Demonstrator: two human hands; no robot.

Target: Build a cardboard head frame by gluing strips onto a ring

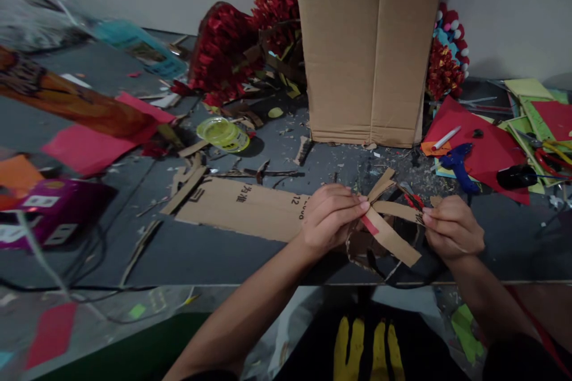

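Observation:
My left hand (330, 214) pinches several narrow cardboard strips (395, 241) where they cross; one strip carries a red patch. Between the fingers of my right hand (453, 229) is the end of another cardboard strip (393, 208), which runs across to my left hand. Under the strips sits a rounded, open framework (351, 250) of thin brown pieces, partly hidden, and I cannot make out how it is joined. A flat cardboard piece with printed characters (250, 205) lies on the table, its right end behind my left hand.
A tall cardboard box (344, 47) stands behind my hands. Left of it are red paper flowers (223, 41) and a yellow tub (223, 134). A blue glue gun (462, 169), red paper (500, 155) and scissors (547, 161) lie right. Scraps and cables spread leftward, near a purple box (58, 211).

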